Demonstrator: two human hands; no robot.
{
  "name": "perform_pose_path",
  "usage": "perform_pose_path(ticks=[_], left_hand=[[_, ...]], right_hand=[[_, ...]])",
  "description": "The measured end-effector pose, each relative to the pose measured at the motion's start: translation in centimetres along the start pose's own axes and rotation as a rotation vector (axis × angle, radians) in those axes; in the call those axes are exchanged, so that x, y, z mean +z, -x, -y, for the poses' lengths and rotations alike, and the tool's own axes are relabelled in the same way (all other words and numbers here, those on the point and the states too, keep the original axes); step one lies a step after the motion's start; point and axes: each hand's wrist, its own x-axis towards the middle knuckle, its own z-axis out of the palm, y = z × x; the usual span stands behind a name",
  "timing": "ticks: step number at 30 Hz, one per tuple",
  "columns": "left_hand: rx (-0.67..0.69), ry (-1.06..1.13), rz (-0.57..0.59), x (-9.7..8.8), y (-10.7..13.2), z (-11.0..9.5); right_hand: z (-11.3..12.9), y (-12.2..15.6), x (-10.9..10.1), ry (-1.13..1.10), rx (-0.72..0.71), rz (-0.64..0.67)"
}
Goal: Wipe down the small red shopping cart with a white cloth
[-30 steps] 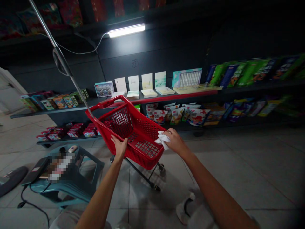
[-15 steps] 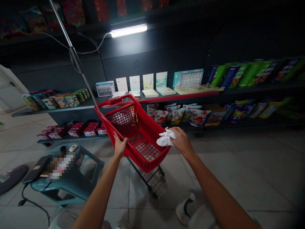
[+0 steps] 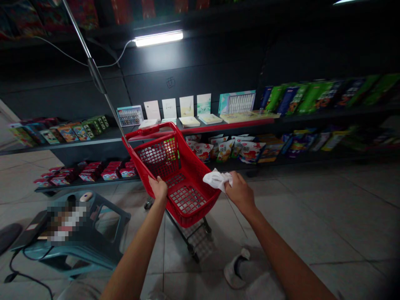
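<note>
Left hand (image 3: 158,187) clenched on near rim of red shop cart (image 3: 187,200), 12 o'clock. Right hand (image 3: 240,192) grasping white cloth (image 3: 217,180), cloth up against cart's right rim. White slipper (image 3: 235,268) on gray floor tiles (image 3: 281,216), 5 o'clock. Blue-green stool (image 3: 106,252) at 8 o'clock, w/ blurry stuff on top. Further off, low shelf (image 3: 225,125) at 12 o'clock w/ cards (image 3: 186,106) + snack bags (image 3: 226,151). Green packs (image 3: 312,98) at 2 o'clock. Bright tube light (image 3: 158,38) up top, 11 o'clock.
</note>
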Motion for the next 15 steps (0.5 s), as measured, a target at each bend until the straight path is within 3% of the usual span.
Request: perform_pose_path(ticks=[3, 7, 12, 15], left_hand=[[-0.019, -0.013, -0.014, 0.4, 0.1, -0.4], [-0.021, -0.013, -0.02, 0.5, 0.3, -0.9], [-0.034, -0.004, -0.023, 1.0, 0.5, -1.4], [-0.035, 0.004, -0.014, 1.1, 0.6, -1.4]], right_hand=[[-0.5, 1.4, 0.4, 0.087, 0.089, 0.214], [-0.6, 4.8, 1.8, 0.079, 0.103, 0.434], [2.3, 11.3, 5.5, -0.426, 0.053, 0.718], [4.5, 14.2, 7.1, -0.728, 0.17, 0.863]])
